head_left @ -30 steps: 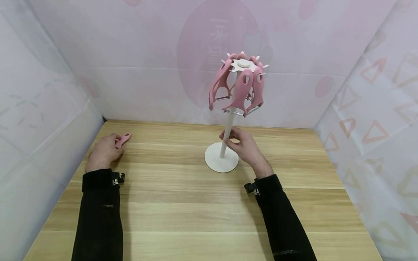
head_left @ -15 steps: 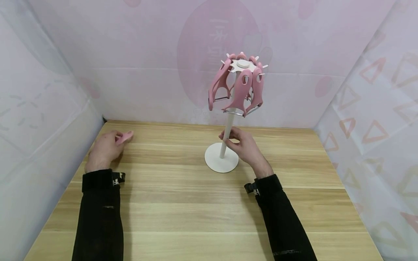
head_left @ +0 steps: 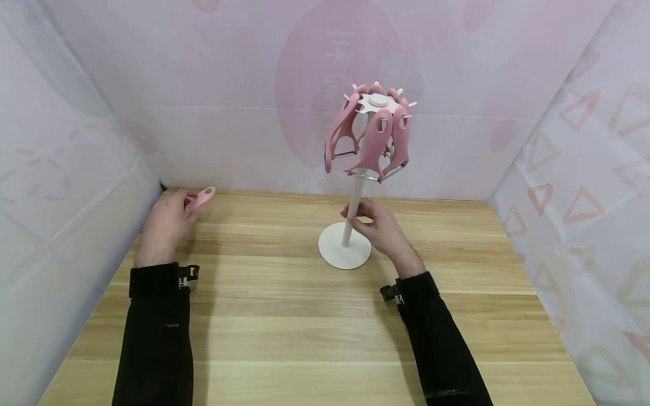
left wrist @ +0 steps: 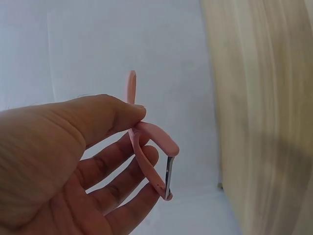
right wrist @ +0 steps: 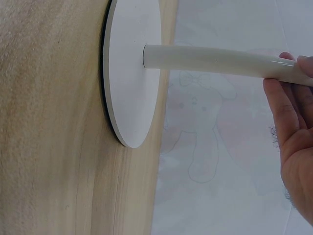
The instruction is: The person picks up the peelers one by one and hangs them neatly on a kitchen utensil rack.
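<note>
At the table's far left, my left hand [head_left: 166,228] pinches a pink peeler [head_left: 201,198] between thumb and fingers. The left wrist view shows this peeler [left wrist: 155,134] raised off the table, its metal blade [left wrist: 168,175] at the lower end and its handle end pointing up. My right hand [head_left: 381,228] grips the white pole of a stand [head_left: 356,197] just above its round base [head_left: 337,256]. In the right wrist view the fingertips curl round that pole [right wrist: 210,59]. Several pink peelers [head_left: 377,141] hang by their handle holes from the prongs of the stand's white top [head_left: 378,100].
The stand is upright on a wooden table [head_left: 274,316]. A pale printed backdrop [head_left: 228,141] rises behind the table's far edge, with similar sheets on the left [head_left: 66,214] and right [head_left: 579,225].
My left hand has lifted the pink peeler off the table and moved it slightly away and to the right. The right hand and the stand stay in place.
</note>
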The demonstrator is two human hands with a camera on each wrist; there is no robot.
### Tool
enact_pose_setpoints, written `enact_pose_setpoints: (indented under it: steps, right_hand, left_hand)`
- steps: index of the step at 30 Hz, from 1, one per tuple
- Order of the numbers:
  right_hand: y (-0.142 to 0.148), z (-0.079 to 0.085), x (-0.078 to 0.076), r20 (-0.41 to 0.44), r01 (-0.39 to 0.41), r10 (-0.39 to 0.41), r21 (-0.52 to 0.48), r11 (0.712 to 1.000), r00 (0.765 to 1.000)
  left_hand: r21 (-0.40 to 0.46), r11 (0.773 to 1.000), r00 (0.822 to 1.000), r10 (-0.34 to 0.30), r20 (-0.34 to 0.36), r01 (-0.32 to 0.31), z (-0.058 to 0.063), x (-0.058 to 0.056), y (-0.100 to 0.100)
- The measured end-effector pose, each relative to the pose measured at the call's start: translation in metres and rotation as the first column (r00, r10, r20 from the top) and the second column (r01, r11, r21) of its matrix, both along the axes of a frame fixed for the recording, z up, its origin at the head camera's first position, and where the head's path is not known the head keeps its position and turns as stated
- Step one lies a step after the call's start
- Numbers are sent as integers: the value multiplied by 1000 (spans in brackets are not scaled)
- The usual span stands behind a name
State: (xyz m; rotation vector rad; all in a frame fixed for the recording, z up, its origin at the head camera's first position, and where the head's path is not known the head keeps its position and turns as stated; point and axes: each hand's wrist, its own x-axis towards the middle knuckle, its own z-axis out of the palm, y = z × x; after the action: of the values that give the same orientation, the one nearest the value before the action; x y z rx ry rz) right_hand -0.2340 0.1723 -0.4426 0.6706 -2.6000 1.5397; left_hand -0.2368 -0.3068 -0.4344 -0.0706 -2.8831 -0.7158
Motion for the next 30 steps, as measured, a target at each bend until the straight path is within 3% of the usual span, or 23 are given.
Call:
enact_pose_setpoints:
  steps: [12,21,28,30]
  right_hand:
    - [-2,1,-1,10,9,-9,15,1000,1000]
    - [0,-1,-1,10,-11,11,2,1000,1000]
    - [0,0,-2,12,-8,8,10,1000,1000]
    - [-2,7,3,19,-10,10,4,1000,1000]
  left_hand:
    - [-11,1000,989,-24,-148,23,23,10,23]
    - [-2,999,965,-37,-259,38,37,16,40]
    - [-9,1000,956,-16,-294,14,46,18,53]
    - [-10,1000,945,-13,-327,10,48,18,57]
